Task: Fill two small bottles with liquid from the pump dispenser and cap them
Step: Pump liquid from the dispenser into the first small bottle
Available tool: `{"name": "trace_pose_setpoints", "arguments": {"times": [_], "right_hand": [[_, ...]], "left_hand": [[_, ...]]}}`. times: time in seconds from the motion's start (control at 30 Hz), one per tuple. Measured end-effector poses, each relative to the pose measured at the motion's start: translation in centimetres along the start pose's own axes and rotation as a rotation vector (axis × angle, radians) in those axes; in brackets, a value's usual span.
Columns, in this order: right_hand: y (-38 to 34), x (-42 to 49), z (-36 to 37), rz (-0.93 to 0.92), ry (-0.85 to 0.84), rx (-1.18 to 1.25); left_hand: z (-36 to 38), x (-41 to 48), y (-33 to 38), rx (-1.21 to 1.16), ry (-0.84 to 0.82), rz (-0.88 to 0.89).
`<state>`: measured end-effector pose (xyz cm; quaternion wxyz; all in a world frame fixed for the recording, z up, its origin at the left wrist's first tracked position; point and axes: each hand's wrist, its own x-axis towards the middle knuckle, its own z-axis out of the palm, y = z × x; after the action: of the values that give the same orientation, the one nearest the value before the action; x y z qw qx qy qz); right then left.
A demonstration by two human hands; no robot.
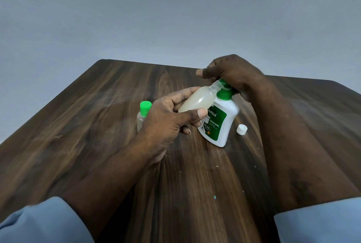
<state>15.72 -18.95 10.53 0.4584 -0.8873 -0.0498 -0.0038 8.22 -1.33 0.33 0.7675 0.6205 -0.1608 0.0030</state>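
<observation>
Head view, items listed by size.

1. Plain grey wall: fills the space beyond the far edge of the desk.
2. Dark wood-grain desk: its far left corner is in sight. A few pale specks lie toward the near right.
3. Two light blue sleeves, pushed back: one at each near corner, with bare forearms reaching over the desk.
4. Right hand: lies on top of the dispenser's green pump head, with the thumb straight out to the left. The fingers drop behind the pump, so I cannot tell whether they grasp it or only press.
5. Left hand: raised off the desk near its middle. Fingers and thumb are wrapped round the uncapped small bottle, the thumb across its near side.
6. White plastic pump dispenser with a green label and green collar: stands on its base, right of the desk's middle and nearer the far edge than the near one.
7. Small translucent plastic bottle: mostly full of pale cloudy liquid. It is tilted in the left hand, with its open neck pointing up and right to the pump's spout, just below the right thumb.
8. Small clear bottle with a green screw cap: upright on the desk, just behind and left of the left hand and partly hidden by it.
9. White ribbed cap: lies on its side on the desk, just right of the dispenser and not touching it.
</observation>
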Motion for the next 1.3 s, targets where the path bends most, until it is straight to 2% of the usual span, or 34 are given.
{"name": "trace_pose_setpoints", "arguments": {"times": [0.97,1.3], "right_hand": [[-0.33,-0.21,0.31,0.005,0.002,-0.029],[-0.03,-0.07,-0.56,-0.004,0.04,0.04]], "left_hand": [[-0.09,-0.01,0.19,-0.026,0.002,0.004],[-0.17,0.04,0.03,-0.016,0.007,0.0]]}}
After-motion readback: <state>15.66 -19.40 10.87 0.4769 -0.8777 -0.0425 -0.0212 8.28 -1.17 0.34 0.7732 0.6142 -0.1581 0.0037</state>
